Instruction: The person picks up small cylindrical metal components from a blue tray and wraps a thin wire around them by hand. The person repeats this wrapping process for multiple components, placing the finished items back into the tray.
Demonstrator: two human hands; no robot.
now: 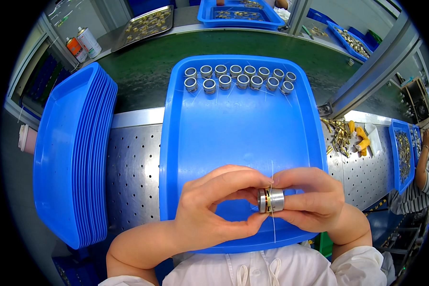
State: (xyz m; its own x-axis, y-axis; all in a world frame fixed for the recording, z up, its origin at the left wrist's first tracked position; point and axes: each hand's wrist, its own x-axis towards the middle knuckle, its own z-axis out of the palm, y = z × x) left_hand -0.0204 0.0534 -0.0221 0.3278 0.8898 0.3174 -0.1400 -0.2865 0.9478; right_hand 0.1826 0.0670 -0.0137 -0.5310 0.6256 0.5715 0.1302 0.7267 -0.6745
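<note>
Over the near part of a blue tray (224,138), both hands hold one short silver metal cylinder (276,200) on its side. A thin pale wire (274,229) crosses its dark, copper-toned middle groove and sticks out above and below. My right hand (314,198) grips the right end between thumb and fingers. My left hand (219,202) curves round in a ring, its fingertips closed on the left end and at the wire. Two rows of similar metal cylinders (225,82) stand upright at the tray's far end, thin wires poking out from them.
A stack of blue trays (88,157) rises on the left. Brass-coloured pieces (339,136) and yellow finger covers (362,138) lie on the perforated metal table right of my tray. Beyond runs a green conveyor belt (143,62). A metal post (367,66) stands at right, a co-worker (417,186) farther right.
</note>
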